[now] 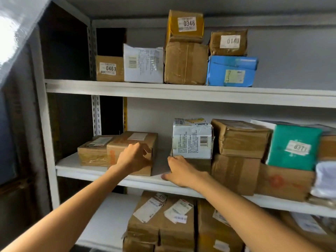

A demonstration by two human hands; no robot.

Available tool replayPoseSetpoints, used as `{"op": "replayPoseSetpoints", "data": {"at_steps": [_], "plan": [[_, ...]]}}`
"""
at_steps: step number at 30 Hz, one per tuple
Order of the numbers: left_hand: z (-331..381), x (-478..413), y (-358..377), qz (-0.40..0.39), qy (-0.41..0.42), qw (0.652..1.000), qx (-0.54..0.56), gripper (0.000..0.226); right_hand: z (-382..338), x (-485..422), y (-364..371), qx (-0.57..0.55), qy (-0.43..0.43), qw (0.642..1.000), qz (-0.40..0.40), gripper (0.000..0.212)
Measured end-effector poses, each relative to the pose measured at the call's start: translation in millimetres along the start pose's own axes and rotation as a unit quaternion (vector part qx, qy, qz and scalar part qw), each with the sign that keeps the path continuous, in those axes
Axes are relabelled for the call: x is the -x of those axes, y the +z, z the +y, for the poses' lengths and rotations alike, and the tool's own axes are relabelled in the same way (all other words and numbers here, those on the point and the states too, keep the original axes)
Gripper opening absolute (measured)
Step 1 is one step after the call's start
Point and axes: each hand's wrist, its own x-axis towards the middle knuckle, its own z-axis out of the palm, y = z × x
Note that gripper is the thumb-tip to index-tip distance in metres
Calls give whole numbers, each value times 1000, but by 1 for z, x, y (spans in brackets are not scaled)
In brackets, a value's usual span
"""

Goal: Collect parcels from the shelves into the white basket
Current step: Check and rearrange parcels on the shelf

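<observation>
On the middle shelf (pixel 112 172) a brown cardboard box (pixel 127 142) lies left of centre. My left hand (pixel 134 158) grips its front right corner, fingers curled over the edge. To the right, a white printed parcel (pixel 192 140) sits on a low brown box (pixel 201 165). My right hand (pixel 180 171) rests against that low box's left front end, thumb stretched out on the shelf board. Its fingertips are hidden behind the hand. The white basket is not in view.
A flatter brown box (pixel 91 151) lies left of the gripped one. Stacked brown boxes (pixel 238 151) and a green parcel (pixel 292 148) fill the right of the middle shelf. More parcels (pixel 185 62) stand on the top shelf, with others (pixel 160 222) below. A grey upright (pixel 45 124) frames the left.
</observation>
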Motion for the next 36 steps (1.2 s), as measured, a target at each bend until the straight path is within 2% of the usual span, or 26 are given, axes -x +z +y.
{"op": "replayPoseSetpoints", "data": {"at_steps": [5, 11, 13, 15, 18, 20, 21, 23, 24, 28, 31, 34, 36], "plan": [[45, 7, 3, -51, -19, 997, -55, 38, 28, 29, -23, 33, 13, 999, 7, 47], [71, -14, -6, -90, -2, 996, -29, 50, 56, 43, -53, -21, 39, 997, 62, 42], [75, -23, -11, -83, -16, 996, 14, 58, 63, 41, -60, -53, 51, 993, 96, 45], [77, -32, -14, -89, -34, 989, 110, 64, 66, 35, -67, -77, 68, 985, 139, 56], [83, -43, -17, -90, -43, 953, 286, 85, 68, 21, -72, -94, 102, 973, 184, 71], [87, -53, -13, -81, -47, 929, 358, 101, 68, 8, -72, -109, 131, 963, 208, 76], [91, -56, -13, -82, -46, 919, 384, 94, 69, 0, -71, -125, 145, 957, 216, 78], [96, -64, -12, -88, -56, 904, 415, 57, 69, -15, -69, -171, 165, 944, 228, 80], [96, -70, -9, -90, -75, 894, 432, 46, 69, -21, -67, -183, 177, 939, 234, 80], [85, -81, 4, -136, -151, 849, 488, 52, 70, -32, -46, -187, 180, 931, 256, 86], [76, -82, 3, -165, -136, 834, 509, 54, 71, -31, -40, -268, 170, 911, 261, 92], [76, -70, -3, -166, -117, 818, 539, 42, 75, -31, -48, -361, 215, 872, 251, 96], [76, -60, -9, -157, -128, 811, 549, 39, 75, -31, -49, -373, 226, 865, 247, 98]]}}
